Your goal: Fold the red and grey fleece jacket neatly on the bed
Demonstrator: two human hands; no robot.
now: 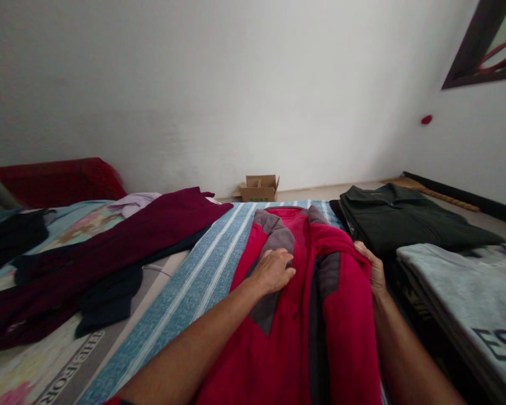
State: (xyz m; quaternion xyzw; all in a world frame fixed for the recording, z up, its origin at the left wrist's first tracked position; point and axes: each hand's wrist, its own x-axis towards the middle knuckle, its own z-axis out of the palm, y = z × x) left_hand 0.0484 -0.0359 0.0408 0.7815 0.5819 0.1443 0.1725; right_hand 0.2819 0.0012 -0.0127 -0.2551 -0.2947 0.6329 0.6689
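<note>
A red jacket point(290, 343) with grey panels and a grey collar lies spread in front of me on a blue striped sheet point(211, 270). My left hand point(274, 270) rests on the jacket's grey chest panel, thumb and fingers apart, holding nothing. At the jacket's right side, my right hand point(371, 269) grips the red fabric near the shoulder. The sleeve on that side is folded in over the front and runs down towards me. Some of my right hand's fingers are hidden by the cloth.
Folded dark green clothing point(405, 216) and a stack topped by a grey printed shirt point(468, 287) lie to the right. Maroon clothing point(143, 236) and dark garments spread on the left. A cardboard box point(259, 188) stands by the wall beyond the bed.
</note>
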